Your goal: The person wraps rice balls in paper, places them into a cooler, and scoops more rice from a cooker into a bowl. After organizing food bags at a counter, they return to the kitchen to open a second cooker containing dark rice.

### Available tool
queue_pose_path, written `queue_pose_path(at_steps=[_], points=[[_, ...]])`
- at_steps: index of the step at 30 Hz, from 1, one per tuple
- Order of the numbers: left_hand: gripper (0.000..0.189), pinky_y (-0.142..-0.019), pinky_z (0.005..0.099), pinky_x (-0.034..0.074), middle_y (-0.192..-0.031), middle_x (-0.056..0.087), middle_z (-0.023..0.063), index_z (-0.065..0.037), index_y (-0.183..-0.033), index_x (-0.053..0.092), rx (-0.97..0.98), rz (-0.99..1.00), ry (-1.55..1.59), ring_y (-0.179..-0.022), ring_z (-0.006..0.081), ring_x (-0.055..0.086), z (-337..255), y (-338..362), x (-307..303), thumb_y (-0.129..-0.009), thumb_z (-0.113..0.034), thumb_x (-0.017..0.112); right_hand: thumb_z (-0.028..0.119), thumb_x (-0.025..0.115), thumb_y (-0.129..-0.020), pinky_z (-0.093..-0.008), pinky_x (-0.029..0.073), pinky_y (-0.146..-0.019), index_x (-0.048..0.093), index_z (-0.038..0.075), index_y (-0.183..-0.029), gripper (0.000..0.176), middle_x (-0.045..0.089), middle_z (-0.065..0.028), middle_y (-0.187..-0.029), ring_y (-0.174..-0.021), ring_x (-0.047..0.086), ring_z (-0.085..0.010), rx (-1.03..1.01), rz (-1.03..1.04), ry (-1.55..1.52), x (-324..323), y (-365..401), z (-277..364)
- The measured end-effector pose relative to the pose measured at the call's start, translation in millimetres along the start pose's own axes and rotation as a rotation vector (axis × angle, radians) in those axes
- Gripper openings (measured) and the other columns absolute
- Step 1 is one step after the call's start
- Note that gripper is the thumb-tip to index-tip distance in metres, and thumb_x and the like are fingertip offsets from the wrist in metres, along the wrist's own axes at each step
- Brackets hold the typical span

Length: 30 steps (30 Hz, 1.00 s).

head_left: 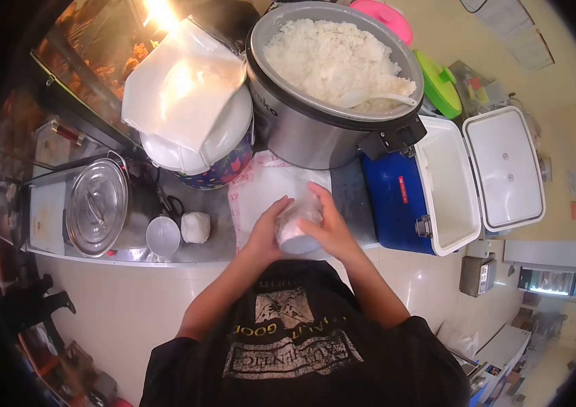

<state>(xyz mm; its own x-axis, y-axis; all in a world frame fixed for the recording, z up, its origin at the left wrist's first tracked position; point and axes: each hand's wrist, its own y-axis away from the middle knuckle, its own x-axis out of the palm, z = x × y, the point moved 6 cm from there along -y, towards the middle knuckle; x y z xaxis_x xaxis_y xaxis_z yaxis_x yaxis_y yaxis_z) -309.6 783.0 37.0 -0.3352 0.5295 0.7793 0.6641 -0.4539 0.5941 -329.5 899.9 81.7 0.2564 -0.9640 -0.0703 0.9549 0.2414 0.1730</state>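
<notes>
Between my two hands, close to the counter's front edge, is a white rounded bundle (290, 222) in a thin, see-through wrap; I cannot make out fully what is inside. My left hand (269, 227) curls against its left side. On the other side, my right hand (327, 229) has its thumb across the front and its fingers around the back. Beneath and behind them lies a white paper sheet (267, 182) with pink print. Left of my hands, a small wrapped white packet (195, 227) sits beside a small white bowl (164, 236).
A large cooker of white rice (332, 57) with a white paddle (377, 100) stands behind. Left of it, a stack of white papers (183, 85) rests on a lidded tub (216, 159). A lidded steel pot (96, 207) is far left. An open blue cooler (396, 197) stands right.
</notes>
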Motion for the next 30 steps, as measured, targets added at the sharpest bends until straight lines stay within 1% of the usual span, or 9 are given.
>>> queue_pose_path(at_steps=[5,8,11,14,16,19,23,25,30], points=[[0.041,-0.099,0.044,0.049,-0.119,0.065,0.0125,-0.006,-0.126,0.055,-0.047,0.075,0.063,-0.111,0.0279,0.063,17,-5,-10,-0.101,-0.035,0.043,0.02,0.072,-0.084,-0.0405,0.047,-0.096,0.049,0.0,-0.13,0.055,0.049,-0.0252,-0.129,-0.114,0.053,-0.0385,-0.449,-0.427,0.857,6,-13,35],[0.04,-0.099,0.043,0.049,-0.119,0.066,0.0121,-0.007,-0.126,0.056,0.017,0.16,0.141,-0.112,0.0267,0.063,5,-2,4,-0.101,-0.035,0.041,0.015,0.07,-0.083,-0.0417,0.049,-0.086,0.062,0.002,-0.11,0.032,0.059,-0.0217,-0.118,-0.107,0.056,-0.0409,-0.608,-0.149,0.733,3,-11,77],[0.04,-0.099,0.0419,0.049,-0.117,0.066,0.0118,-0.006,-0.124,0.058,0.241,0.208,-0.087,-0.112,0.0262,0.063,-2,8,3,-0.1,-0.035,0.043,0.01,0.066,-0.081,-0.0431,0.05,-0.079,0.064,-0.001,-0.095,0.018,0.064,-0.0215,-0.101,-0.096,0.061,-0.0397,-0.245,0.581,0.897,27,5,80],[0.042,-0.099,0.04,0.049,-0.117,0.066,0.0114,-0.005,-0.124,0.058,0.393,0.133,-0.387,-0.112,0.0254,0.063,-8,19,12,-0.1,-0.037,0.045,0.009,0.063,-0.081,-0.0433,0.051,-0.078,0.065,-0.001,-0.096,0.018,0.063,-0.0204,-0.095,-0.091,0.063,-0.0371,0.084,0.742,1.088,50,-10,52],[0.045,-0.099,0.0376,0.049,-0.121,0.065,0.0113,-0.004,-0.127,0.055,0.09,0.164,0.031,-0.115,0.0248,0.061,-2,4,-2,-0.1,-0.039,0.047,0.01,0.062,-0.081,-0.0444,0.05,-0.079,0.066,0.001,-0.095,0.018,0.063,-0.0189,-0.091,-0.091,0.063,-0.0366,-0.057,0.726,1.065,55,-11,48],[0.053,-0.104,0.0554,0.043,-0.136,0.055,0.0116,-0.012,-0.138,0.048,0.146,0.242,0.157,-0.124,0.0317,0.055,-8,5,-2,-0.098,-0.046,0.047,0.011,0.062,-0.081,-0.0457,0.05,-0.08,0.068,0.003,-0.095,0.017,0.064,-0.017,-0.09,-0.093,0.063,-0.0362,-0.448,0.633,0.975,0,-17,153],[0.055,-0.102,0.0692,0.037,-0.138,0.053,0.0118,-0.019,-0.141,0.046,0.203,0.271,0.221,-0.125,0.0389,0.053,-21,20,11,-0.096,-0.051,0.045,0.017,0.064,-0.086,-0.0447,0.05,-0.081,0.071,0.004,-0.092,0.016,0.068,-0.0166,-0.092,-0.092,0.063,-0.036,-0.478,-0.193,1.567,-105,-109,252],[0.06,-0.1,0.0687,0.039,-0.137,0.054,0.0129,-0.019,-0.141,0.046,0.257,0.243,0.173,-0.124,0.0404,0.053,-28,27,11,-0.094,-0.056,0.044,0.014,0.065,-0.084,-0.0458,0.051,-0.083,0.071,0.003,-0.092,0.015,0.069,-0.0193,-0.096,-0.1,0.063,-0.038,-0.097,-0.083,1.79,-137,-163,209],[0.067,-0.093,0.0685,0.045,-0.131,0.057,0.0154,-0.016,-0.138,0.048,0.39,0.141,0.184,-0.117,0.0427,0.057,-52,46,-6,-0.092,-0.064,0.041,0.012,0.064,-0.078,-0.0521,0.051,-0.086,0.075,0.004,-0.093,0.02,0.072,-0.0197,-0.1,-0.103,0.064,-0.0402,-0.063,0.229,1.884,-132,-194,177]])
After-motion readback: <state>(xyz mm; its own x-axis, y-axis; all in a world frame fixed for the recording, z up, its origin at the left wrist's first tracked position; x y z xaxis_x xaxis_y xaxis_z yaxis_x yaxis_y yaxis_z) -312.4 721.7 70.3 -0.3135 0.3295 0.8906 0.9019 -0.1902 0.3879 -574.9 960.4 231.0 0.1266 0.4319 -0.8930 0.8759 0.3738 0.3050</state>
